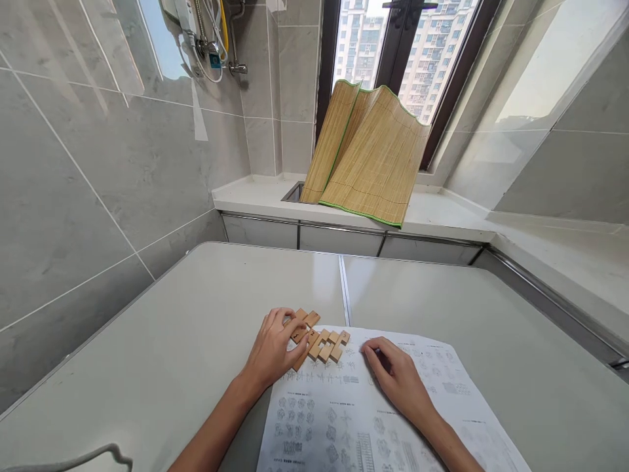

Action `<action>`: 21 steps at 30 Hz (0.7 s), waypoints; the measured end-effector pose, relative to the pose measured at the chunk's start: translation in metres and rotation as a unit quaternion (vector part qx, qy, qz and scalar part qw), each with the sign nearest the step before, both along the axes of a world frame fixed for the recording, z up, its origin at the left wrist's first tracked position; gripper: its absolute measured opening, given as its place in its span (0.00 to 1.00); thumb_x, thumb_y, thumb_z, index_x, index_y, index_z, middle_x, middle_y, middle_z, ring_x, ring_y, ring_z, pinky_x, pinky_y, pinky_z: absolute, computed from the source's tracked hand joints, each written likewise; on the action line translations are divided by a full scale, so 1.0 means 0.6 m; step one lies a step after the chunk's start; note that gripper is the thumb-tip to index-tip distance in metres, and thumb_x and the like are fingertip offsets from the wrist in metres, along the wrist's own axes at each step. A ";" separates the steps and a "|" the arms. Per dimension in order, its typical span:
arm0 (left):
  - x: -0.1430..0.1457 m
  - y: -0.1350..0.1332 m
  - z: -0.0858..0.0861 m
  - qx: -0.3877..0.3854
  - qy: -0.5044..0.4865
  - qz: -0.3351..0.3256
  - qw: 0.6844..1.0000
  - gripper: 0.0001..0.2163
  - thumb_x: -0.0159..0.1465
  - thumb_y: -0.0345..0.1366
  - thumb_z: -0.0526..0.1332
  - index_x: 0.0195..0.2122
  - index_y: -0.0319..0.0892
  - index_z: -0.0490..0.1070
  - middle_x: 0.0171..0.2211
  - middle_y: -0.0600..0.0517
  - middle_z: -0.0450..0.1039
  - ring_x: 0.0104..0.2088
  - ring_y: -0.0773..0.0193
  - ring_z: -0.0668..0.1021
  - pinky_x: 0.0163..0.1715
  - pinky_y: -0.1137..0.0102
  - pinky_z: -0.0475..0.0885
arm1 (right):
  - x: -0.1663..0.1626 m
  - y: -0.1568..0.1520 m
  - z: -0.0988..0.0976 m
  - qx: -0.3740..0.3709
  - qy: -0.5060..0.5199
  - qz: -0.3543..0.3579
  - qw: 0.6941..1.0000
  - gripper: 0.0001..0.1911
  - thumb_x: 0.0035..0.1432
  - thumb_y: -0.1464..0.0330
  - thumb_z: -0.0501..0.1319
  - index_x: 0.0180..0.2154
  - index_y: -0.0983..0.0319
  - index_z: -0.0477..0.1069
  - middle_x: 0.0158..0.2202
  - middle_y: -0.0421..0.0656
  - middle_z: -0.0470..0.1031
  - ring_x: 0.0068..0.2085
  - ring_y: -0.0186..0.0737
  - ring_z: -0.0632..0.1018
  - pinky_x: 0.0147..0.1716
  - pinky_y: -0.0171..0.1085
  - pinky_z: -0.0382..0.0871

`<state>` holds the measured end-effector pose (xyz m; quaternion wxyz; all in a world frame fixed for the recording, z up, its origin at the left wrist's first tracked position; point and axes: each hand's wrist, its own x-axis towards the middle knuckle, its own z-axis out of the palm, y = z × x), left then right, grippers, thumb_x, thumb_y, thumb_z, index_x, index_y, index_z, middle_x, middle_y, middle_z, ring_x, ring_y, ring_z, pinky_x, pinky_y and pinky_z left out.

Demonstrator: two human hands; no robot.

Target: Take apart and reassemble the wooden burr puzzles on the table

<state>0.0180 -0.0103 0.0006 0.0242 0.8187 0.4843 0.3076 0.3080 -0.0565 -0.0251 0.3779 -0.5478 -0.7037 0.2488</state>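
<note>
My left hand curls over the left end of a group of small wooden pieces, thumb and fingers around a darker wooden block marked with a numeral. Beside the thumb lies a longer brown wooden block, also marked. Lighter wooden blocks form a stepped cluster with small gaps, just right of that hand. My right hand rests on the printed paper sheet, to the right of the blocks and apart from them. Its fingers are loosely curled in, and nothing shows in them.
The pale folding table has a seam down its middle. Behind it, a bamboo mat leans over a white counter by the window. A grey curved cord-like thing lies at the front left. Tiled walls flank the table.
</note>
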 end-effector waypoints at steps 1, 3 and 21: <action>0.000 0.000 0.001 -0.002 0.002 0.000 1.000 0.06 0.68 0.40 0.61 0.41 0.48 0.77 0.46 0.47 0.73 0.50 0.51 0.75 0.48 0.57 0.75 | 0.000 0.000 0.002 0.001 0.000 -0.001 1.000 0.20 0.73 0.53 0.52 0.37 0.57 0.75 0.36 0.46 0.80 0.35 0.47 0.77 0.33 0.41 0.70; 0.001 -0.001 0.003 -0.007 0.003 0.001 1.000 0.06 0.68 0.40 0.61 0.40 0.47 0.76 0.46 0.47 0.73 0.50 0.51 0.75 0.48 0.57 0.75 | 0.000 -0.001 0.005 0.001 -0.003 -0.002 1.000 0.20 0.73 0.53 0.52 0.37 0.57 0.75 0.36 0.46 0.80 0.35 0.47 0.77 0.34 0.41 0.71; -0.009 -0.009 0.026 -0.038 0.007 0.005 0.999 0.10 0.59 0.37 0.66 0.41 0.47 0.70 0.44 0.48 0.75 0.51 0.48 0.73 0.51 0.54 0.72 | -0.001 -0.002 0.006 -0.015 0.008 0.003 1.000 0.18 0.73 0.54 0.52 0.37 0.56 0.73 0.37 0.46 0.79 0.36 0.47 0.76 0.37 0.43 0.69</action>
